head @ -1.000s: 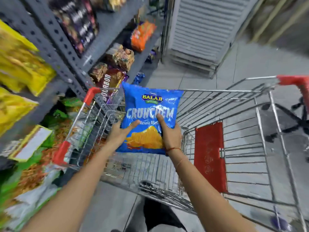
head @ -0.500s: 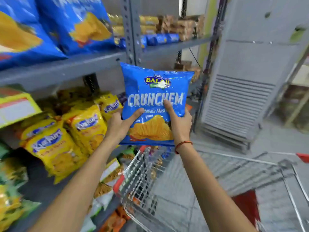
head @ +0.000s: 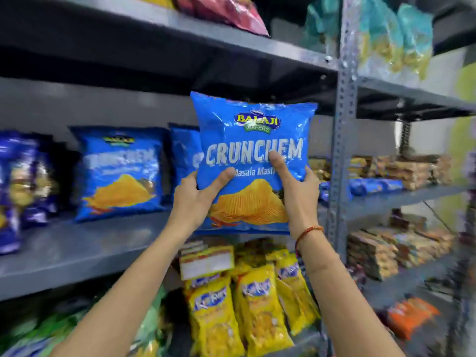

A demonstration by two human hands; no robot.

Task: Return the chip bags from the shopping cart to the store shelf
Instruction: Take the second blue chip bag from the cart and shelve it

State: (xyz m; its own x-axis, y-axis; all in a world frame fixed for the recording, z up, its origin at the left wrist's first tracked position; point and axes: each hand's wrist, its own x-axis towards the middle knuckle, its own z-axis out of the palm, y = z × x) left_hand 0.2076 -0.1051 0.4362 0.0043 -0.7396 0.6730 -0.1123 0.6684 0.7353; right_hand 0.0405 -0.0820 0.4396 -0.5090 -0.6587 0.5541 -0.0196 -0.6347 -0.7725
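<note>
A blue Balaji Crunchem chip bag (head: pixel 253 140) is held upright in front of the grey middle shelf (head: pixel 98 243), its bottom edge level with the shelf's front. My left hand (head: pixel 198 199) grips its lower left side and my right hand (head: pixel 296 194) grips its lower right, thumbs on the front. Matching blue Crunchem bags (head: pixel 119 171) stand on that shelf to the left, one (head: pixel 184 155) partly hidden behind the held bag. The shopping cart is out of view.
A grey perforated upright post (head: pixel 342 140) stands just right of the bag. Yellow snack bags (head: pixel 255 305) fill the shelf below. Packaged biscuits (head: pixel 396 171) sit in the right bay. Red and teal bags (head: pixel 394 37) lie on the upper shelves.
Both hands lifted the blue bag from over the cart up to the middle shelf. The view swung up and left, so the cart left the frame and the shelf of blue bags came level.
</note>
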